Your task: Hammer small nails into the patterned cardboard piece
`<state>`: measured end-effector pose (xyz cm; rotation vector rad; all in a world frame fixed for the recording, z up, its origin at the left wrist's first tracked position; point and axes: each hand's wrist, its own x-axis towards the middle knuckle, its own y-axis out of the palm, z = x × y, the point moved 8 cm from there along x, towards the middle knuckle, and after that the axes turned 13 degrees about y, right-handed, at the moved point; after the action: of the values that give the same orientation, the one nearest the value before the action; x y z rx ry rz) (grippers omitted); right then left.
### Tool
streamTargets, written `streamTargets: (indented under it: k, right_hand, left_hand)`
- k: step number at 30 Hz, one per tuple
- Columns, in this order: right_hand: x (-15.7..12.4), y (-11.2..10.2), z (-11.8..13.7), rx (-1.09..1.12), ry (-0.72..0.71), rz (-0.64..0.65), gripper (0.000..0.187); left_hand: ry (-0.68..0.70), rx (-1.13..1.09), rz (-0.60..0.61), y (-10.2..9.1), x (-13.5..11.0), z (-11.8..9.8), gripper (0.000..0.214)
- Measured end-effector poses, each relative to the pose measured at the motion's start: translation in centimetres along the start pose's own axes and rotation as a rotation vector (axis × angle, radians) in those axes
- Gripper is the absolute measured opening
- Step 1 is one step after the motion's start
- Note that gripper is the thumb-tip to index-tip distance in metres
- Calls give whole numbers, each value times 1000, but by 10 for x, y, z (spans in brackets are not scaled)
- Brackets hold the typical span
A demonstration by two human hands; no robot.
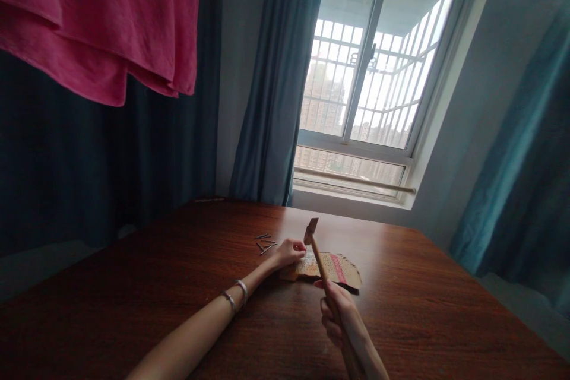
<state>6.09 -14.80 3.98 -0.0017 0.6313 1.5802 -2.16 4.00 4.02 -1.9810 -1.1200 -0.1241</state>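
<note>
My right hand (339, 316) grips the wooden handle of a small hammer (317, 250), whose head is raised above a piece of cardboard (342, 270) lying on the dark wooden table (178, 285). The cardboard bears a pink stripe and dotted marks. My left hand (289, 252) rests at the cardboard's left end with fingers pinched together, just below the hammer head; what they pinch is too small to make out. Two bracelets circle my left wrist.
Several loose nails (265, 243) lie on the table just left of my left hand. A window (369, 71) with teal curtains stands behind the table. Pink cloth (102, 18) hangs at the upper left.
</note>
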Motion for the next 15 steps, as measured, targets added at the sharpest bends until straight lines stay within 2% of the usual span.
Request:
streamTargets:
  k: [6, 15]
  right_hand:
    - [2, -2, 0, -5, -3, -48, 50]
    - [4, -2, -1, 9, -10, -13, 52]
  left_hand:
    - [-6, -2, 5, 2, 0, 6, 26]
    - [-9, 29, 13, 3, 2, 7, 26]
